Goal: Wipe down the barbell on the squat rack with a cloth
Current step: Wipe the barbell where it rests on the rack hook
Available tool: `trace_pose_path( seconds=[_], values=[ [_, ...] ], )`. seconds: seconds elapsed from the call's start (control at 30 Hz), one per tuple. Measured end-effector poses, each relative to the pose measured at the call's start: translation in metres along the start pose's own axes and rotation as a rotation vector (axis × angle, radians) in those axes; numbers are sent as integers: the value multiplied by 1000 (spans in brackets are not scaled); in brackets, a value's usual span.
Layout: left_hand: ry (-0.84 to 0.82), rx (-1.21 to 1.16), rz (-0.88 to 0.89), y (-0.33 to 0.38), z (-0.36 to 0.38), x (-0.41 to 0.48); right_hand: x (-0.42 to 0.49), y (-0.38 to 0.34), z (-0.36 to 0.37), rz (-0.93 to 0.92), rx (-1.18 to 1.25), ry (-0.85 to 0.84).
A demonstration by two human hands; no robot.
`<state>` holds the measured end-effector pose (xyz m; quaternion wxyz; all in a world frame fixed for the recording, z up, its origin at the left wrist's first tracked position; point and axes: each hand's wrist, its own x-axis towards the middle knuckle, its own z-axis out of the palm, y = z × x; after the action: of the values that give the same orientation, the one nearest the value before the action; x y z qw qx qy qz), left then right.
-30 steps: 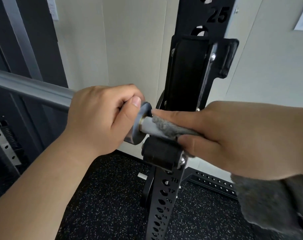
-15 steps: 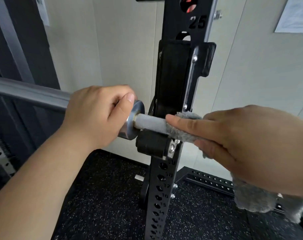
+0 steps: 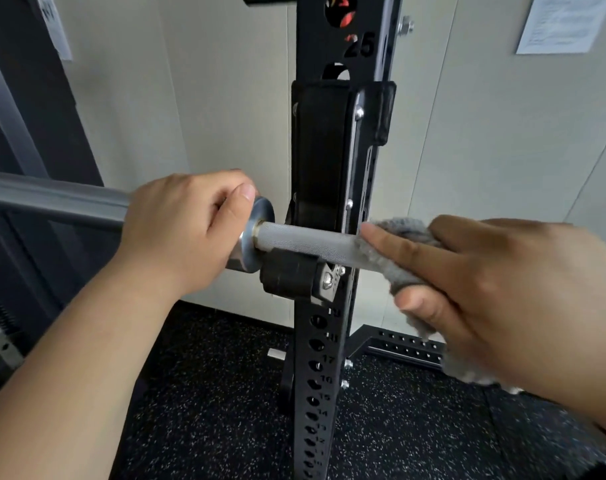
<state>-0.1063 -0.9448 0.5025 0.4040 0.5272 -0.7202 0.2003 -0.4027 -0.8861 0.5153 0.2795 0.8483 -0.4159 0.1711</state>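
Note:
The steel barbell (image 3: 308, 242) lies across a J-hook on the black squat rack upright (image 3: 329, 341). Its knurled shaft shows bare between my two hands. My left hand (image 3: 184, 230) grips the thick sleeve just left of the shiny collar (image 3: 258, 230), thumb against the collar. My right hand (image 3: 485, 289) holds a fluffy grey cloth (image 3: 403, 230) wrapped around the shaft just right of the upright, fingers on top and thumb underneath. The cloth's loose end (image 3: 468, 374) hangs below my right hand.
The black J-hook (image 3: 291, 278) cradles the bar under the collar. The rack's base rail (image 3: 405, 348) runs along the speckled rubber floor (image 3: 208, 410). A pale wall (image 3: 225, 98) stands close behind, with a paper notice (image 3: 568, 22) at upper right.
My right hand has slid the cloth rightward along the shaft, away from the collar, uncovering a stretch of bare knurling. My left hand keeps its grip on the sleeve.

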Motion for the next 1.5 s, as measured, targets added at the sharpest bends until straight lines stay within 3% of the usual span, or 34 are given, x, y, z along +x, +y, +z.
trace_pose_path(
  seconds=[0.23, 0.47, 0.63, 0.73, 0.83, 1.0, 1.1, 1.2, 1.37, 1.5],
  values=[
    [-3, 14, 12, -4, 0, 0, 23, -36, 20, 80, -84, 116],
    [18, 15, 13, -3, 1, 1, -4, -21, 13, 390, -117, 133],
    [3, 41, 10, -3, 1, 1, 23, -39, 28, 263, -193, 175],
    [-12, 44, 17, -4, 0, 2, 10, -26, 16, 354, -118, 68],
    [-16, 43, 15, -5, -1, 5, 9, -24, 14, 426, -149, 107],
    [-37, 45, 14, -4, -2, 4, 25, -37, 30, 274, -204, 163],
    [-69, 39, 3, -2, -2, 4, 9, -21, 14, 366, -191, 76],
    [-46, 52, -8, -1, -2, 4, -1, -22, 12, 459, -187, 147],
    [-51, 60, -2, 1, -3, 4, 23, -42, 31, 264, -162, 182],
    [-83, 54, 0, -1, -4, 4, 15, -26, -4, 308, -76, -33]
  ],
)
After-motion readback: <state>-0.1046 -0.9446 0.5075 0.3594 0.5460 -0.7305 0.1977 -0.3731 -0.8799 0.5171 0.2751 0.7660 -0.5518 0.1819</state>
